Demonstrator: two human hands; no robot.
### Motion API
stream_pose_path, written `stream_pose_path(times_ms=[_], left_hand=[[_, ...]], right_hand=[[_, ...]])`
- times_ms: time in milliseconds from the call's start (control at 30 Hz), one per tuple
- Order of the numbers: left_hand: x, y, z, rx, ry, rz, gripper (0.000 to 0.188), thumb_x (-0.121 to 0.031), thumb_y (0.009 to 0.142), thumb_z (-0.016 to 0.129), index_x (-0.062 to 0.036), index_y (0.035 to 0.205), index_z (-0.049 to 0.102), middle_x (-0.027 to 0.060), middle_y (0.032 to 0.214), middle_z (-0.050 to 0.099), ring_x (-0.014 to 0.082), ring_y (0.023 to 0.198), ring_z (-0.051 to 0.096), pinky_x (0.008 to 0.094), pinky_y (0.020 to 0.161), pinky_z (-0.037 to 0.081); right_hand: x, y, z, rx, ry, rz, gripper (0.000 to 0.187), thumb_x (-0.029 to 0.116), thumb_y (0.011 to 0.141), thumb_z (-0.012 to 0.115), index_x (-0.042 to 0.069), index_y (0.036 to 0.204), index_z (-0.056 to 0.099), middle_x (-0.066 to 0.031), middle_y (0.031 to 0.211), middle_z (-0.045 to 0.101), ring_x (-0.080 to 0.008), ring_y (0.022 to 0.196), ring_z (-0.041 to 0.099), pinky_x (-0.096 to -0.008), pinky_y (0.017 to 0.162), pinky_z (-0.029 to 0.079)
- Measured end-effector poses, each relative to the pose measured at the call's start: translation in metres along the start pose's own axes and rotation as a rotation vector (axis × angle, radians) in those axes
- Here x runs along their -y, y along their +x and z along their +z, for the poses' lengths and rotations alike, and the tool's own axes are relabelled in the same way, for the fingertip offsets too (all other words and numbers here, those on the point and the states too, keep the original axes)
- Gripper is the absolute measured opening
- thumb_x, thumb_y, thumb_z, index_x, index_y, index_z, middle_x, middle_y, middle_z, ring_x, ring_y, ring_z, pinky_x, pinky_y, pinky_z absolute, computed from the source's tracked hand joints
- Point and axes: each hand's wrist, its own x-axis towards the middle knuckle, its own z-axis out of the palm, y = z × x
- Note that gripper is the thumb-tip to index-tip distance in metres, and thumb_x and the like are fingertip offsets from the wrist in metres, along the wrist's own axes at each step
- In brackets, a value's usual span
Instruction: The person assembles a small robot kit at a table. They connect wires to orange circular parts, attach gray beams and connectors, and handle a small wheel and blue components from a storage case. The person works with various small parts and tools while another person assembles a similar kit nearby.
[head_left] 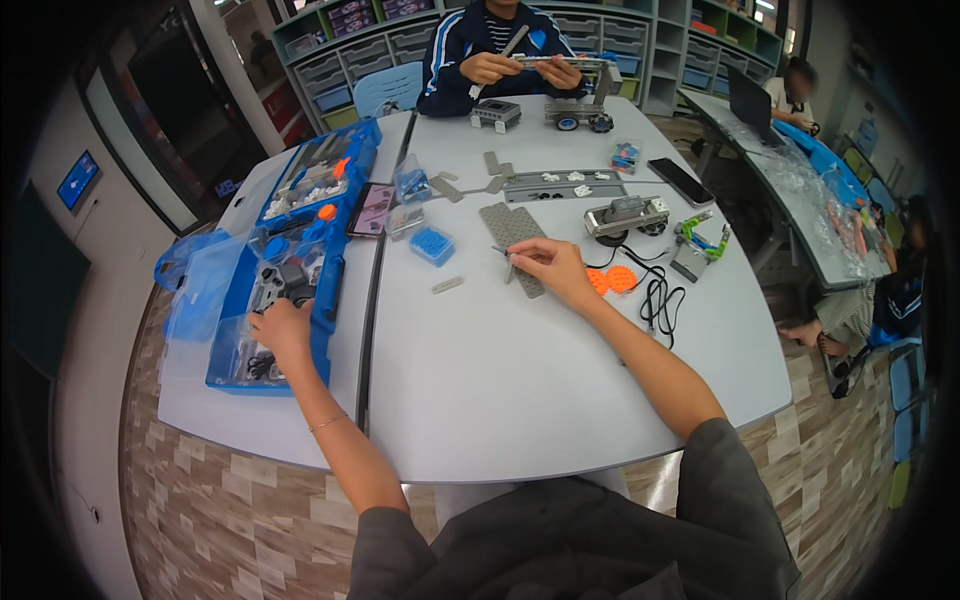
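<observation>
The right hand (pixel 552 268) has thumb and fingertips closed on a small grey piece (pixel 511 270), just above a perforated grey plate (pixel 497 219); it looks light, stiff and likely plastic, best pinched by its edges. Left of that grip, a small clear box (pixel 436 264) holds blue pegs (pixel 431 243). Farther left, the left hand (pixel 282 328) reaches into a blue case (pixel 322 350) with grey parts (pixel 290 277) beyond its fingers and a dark cable (pixel 262 364) nearer; I cannot tell whether it grips anything.
</observation>
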Motion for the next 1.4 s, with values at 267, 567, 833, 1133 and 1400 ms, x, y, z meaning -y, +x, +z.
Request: stream_pose_path(times_ms=[267, 567, 833, 1133, 1400], left_hand=[[0.001, 0.0, -0.019, -0.007, -0.209, -0.039, 0.047, -0.043, 0.07, 0.088, 0.0006, 0.084, 0.076, 0.0215, 0.088, 0.074, 0.0446, 0.11, 0.057, 0.0554, 0.089, 0.045], [-0.02, -0.014, -0.066, -0.218, -0.319, -0.077, 0.049, -0.043, 0.077, 0.085, -0.0012, 0.101, 0.079, 0.019, 0.091, 0.074, 0.0374, 0.105, 0.057, 0.0502, 0.09, 0.047], [-0.09, -0.036, -0.083, -0.199, -0.806, 0.272, 0.052, -0.039, 0.073, 0.088, -0.0007, 0.106, 0.078, 0.0158, 0.101, 0.075, 0.0309, 0.105, 0.059, 0.0415, 0.091, 0.049], [-0.168, -0.097, -0.042, 0.125, -0.836, 0.817, 0.045, -0.027, 0.07, 0.089, -0.0018, 0.105, 0.074, 0.0115, 0.103, 0.07, 0.031, 0.105, 0.059, 0.0401, 0.09, 0.051], [-0.181, -0.106, -0.017, 0.491, -1.098, 0.763, 0.057, -0.025, 0.087, 0.079, -0.004, 0.135, 0.055, 0.0158, 0.134, 0.056, 0.0349, 0.121, 0.059, 0.0423, 0.101, 0.05]], right_hand=[[0.0, 0.001, 0.001, 0.002, -0.016, 0.013, 0.02, 0.014, 0.092, 0.076, 0.003, 0.109, 0.077, -0.0059, 0.099, 0.077, -0.0102, 0.092, 0.071, -0.0235, 0.083, 0.054], [0.0, 0.001, 0.001, 0.003, -0.024, 0.012, 0.02, 0.014, 0.092, 0.076, 0.003, 0.109, 0.077, -0.0057, 0.098, 0.077, -0.01, 0.091, 0.071, -0.0236, 0.083, 0.054], [0.0, 0.001, 0.0, 0.012, -0.046, 0.032, 0.02, 0.014, 0.093, 0.076, 0.003, 0.11, 0.077, -0.005, 0.097, 0.076, -0.0093, 0.09, 0.071, -0.0233, 0.082, 0.054], [-0.005, 0.003, 0.001, 0.003, -0.01, 0.008, 0.021, 0.012, 0.093, 0.075, 0.002, 0.111, 0.076, -0.0061, 0.097, 0.076, -0.0101, 0.091, 0.071, -0.0233, 0.083, 0.055], [-0.004, 0.002, 0.002, 0.001, 0.015, -0.012, 0.021, 0.012, 0.093, 0.075, 0.002, 0.111, 0.076, -0.007, 0.099, 0.076, -0.0112, 0.092, 0.071, -0.0246, 0.085, 0.055]])
